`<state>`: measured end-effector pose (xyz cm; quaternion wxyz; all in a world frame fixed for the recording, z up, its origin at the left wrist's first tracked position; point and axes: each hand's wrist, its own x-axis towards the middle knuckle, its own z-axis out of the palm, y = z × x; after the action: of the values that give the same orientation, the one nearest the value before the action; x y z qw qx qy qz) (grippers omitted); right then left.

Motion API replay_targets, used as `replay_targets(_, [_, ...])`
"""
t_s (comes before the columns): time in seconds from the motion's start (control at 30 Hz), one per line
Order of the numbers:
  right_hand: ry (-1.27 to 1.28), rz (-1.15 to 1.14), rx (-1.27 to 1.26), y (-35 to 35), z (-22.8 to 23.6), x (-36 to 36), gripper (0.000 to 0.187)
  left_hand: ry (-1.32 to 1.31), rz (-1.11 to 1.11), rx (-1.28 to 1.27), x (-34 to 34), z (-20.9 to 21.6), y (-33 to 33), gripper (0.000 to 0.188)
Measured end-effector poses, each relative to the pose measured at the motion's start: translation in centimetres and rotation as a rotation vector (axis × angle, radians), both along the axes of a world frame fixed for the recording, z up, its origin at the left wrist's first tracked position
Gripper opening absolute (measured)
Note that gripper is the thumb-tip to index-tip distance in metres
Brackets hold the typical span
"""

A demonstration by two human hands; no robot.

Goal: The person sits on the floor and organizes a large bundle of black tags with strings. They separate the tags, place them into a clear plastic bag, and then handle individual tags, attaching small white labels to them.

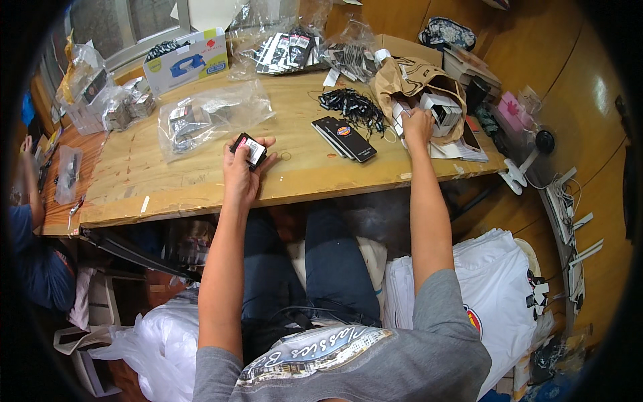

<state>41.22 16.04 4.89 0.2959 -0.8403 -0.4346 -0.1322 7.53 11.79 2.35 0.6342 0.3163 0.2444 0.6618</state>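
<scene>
My left hand (242,175) is closed round a small stack of black tags (255,151) with a white label on top, held above the table's near edge. Over at the right, my right hand (418,126) reaches to the mouth of a brown paper bag (405,84) lying on its side. Its fingers close on a white-edged stack there, though the fingertips are partly hidden. White-edged bundles (442,110) show inside the bag. Between my hands lie a fanned pile of long black tags (345,137) and a heap of black strings (351,107).
A clear plastic bag (224,110) with bundles lies left of centre. Behind it stands a box with a blue item pictured (186,63). More bagged tags (288,50) sit at the back. A small fan (544,142) is clipped at right. Another person's arm (30,181) shows far left.
</scene>
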Motion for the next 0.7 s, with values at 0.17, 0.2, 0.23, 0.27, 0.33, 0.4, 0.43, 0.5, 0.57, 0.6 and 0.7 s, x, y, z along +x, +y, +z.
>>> replay_targets(0.17, [0.099,-0.114,0.14,1.0,-0.3,0.4,0.023,0.472,0.194,0.251,0.6,-1.3,1.1,0.019])
replay_targets(0.2, [0.063,-0.131,0.117,1.1,-0.3,0.3,0.023,0.645,0.232,0.333,0.6,-1.8,1.5,0.017])
replay_targets(0.23, [0.025,-0.152,0.094,1.2,-0.3,0.2,0.023,0.838,0.295,0.434,1.2,-0.6,0.6,0.017])
replay_targets(0.27, [0.04,-0.14,0.087,1.1,-0.3,0.3,0.023,1.08,0.416,0.602,1.6,-1.2,1.0,0.022])
replay_targets(0.33, [0.068,-0.113,0.075,0.7,-0.1,0.3,0.025,1.438,0.443,0.633,2.2,-0.7,0.3,0.024])
replay_targets(0.4, [0.085,-0.051,0.007,0.3,0.5,0.5,0.027,1.542,0.397,0.64,2.6,-0.5,0.5,0.024])
replay_targets(0.43, [0.095,-0.019,-0.028,0.1,0.6,0.5,0.028,1.595,0.374,0.641,2.6,-0.4,0.5,0.024])
replay_targets(0.5, [-0.02,0.029,-0.048,0.0,0.5,0.2,0.031,1.623,0.341,0.627,2.4,-0.6,1.6,0.02])
replay_targets(0.57, [-0.102,0.057,-0.069,-0.1,0.3,0.5,0.033,1.659,0.326,0.622,2.0,-0.7,2.7,0.018])
replay_targets(0.6, [-0.127,0.067,-0.08,0.2,0.0,0.8,0.034,1.684,0.333,0.619,1.6,-0.8,3.3,0.018])
replay_targets(0.7, [-0.036,0.111,-0.107,0.6,0.0,1.4,0.037,1.705,0.328,0.549,-0.3,-0.7,4.7,0.018])
